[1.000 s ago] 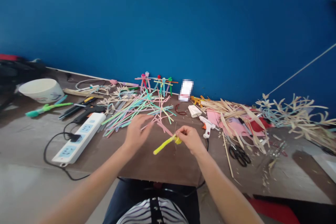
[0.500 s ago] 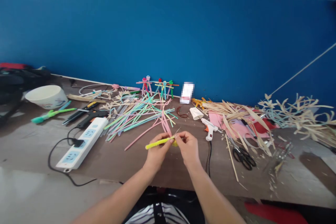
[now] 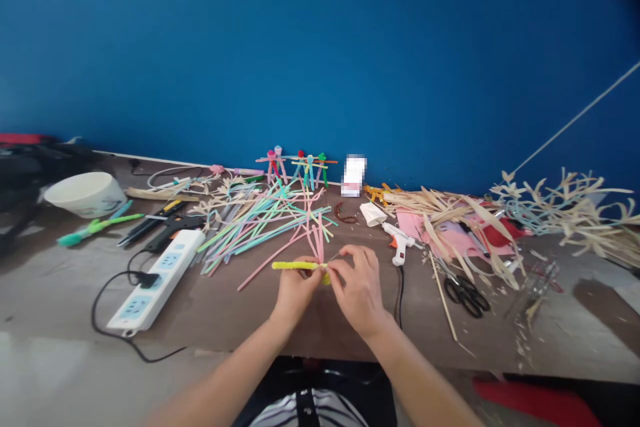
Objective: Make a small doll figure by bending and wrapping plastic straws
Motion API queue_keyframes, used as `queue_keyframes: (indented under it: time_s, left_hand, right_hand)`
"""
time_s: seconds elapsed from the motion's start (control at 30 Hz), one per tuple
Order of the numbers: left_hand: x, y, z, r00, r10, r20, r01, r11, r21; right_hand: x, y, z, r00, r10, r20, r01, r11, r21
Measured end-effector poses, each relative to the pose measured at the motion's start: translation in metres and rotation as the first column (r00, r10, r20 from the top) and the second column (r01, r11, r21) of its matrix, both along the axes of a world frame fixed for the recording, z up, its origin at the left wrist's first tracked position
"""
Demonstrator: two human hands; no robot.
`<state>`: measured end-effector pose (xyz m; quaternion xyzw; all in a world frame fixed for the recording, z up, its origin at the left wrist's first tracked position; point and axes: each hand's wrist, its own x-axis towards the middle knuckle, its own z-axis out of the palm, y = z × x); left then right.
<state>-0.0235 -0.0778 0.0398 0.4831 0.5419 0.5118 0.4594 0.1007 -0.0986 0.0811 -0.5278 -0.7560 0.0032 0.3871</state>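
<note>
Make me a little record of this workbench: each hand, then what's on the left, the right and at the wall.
Left hand: pinching a yellow fuzzy stem
Right hand: fingertips at the stem's right end; exact grip unclear
Left side: white bowl, power strip with a plug in it
Right side: white glue gun, black-handled scissors
At wall: small colorful figures

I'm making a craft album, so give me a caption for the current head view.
Left hand and right hand hold a fuzzy yellow stem, with pastel stems and small figures beyond.
</note>
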Motion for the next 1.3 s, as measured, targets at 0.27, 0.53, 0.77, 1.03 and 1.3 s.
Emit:
queue_keyframes:
  time_s: [0.27, 0.53, 0.77, 1.03, 1.3]
  left_hand:
    - [-0.009, 0.001, 0.0, 0.94, -0.004, -0.341, 0.067, 0.983, 0.172]
    - [-0.015, -0.001, 0.009, 0.835, -0.016, -0.551, 0.251, 0.901, 0.353]
    - [-0.022, 0.003, 0.012, 0.958, -0.229, -0.175, 0.256, 0.954, 0.156]
    - [-0.024, 0.004, 0.02, 0.86, -0.495, 0.125, 0.501, 0.865, -0.022]
    - [-0.023, 0.005, 0.023, 0.82, -0.526, 0.225, 0.563, 0.81, -0.162]
  right_hand:
    - [0.009, 0.007, 0.03, 0.94, 0.116, 0.32, -0.069, 0.986, -0.155]
    - [0.02, 0.037, 0.032, 0.962, 0.271, 0.027, -0.217, 0.823, -0.525]
    - [0.034, 0.055, 0.02, 0.83, 0.157, -0.535, -0.544, 0.432, -0.719]
    - [0.032, 0.046, 0.005, 0.685, 0.066, -0.726, -0.711, 0.28, -0.645]
    - [0.021, 0.032, -0.014, 0.728, 0.057, -0.683, -0.593, 0.552, -0.586]
